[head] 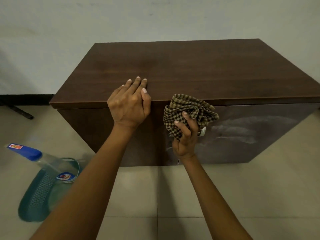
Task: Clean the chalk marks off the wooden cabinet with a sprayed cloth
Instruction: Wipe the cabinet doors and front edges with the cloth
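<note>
Wooden cabinet (190, 70) stands with its back edge against a pale wall (155, 19). Dark top, front edge running left to right across the view. Beige floor tiles (173, 193) spread out in front of it and past both front corners.

Left hand (129, 104) lies across the front edge of the top, left of centre. Palm down, fingers (136, 82) straight and close together, pressed flat on the wood, thumb alongside. It grasps nothing.

Right hand (185, 134) is just below that front edge, near the middle of the front face. Its fingers are curled tight into a bunched brown-and-tan checked cloth (188, 108). The top of the wad touches the underside of the edge, and a small white tag pokes out on its right.

Chalk marks (242, 129): whitish smears on the front face, right of the cloth, running towards the right front corner. The left part of the face looks darker.

Spray bottle (43, 163) lies on its side on the floor, off the cabinet's left front corner: blue head, clear body with bluish liquid. The left forearm crosses over part of it.
</note>
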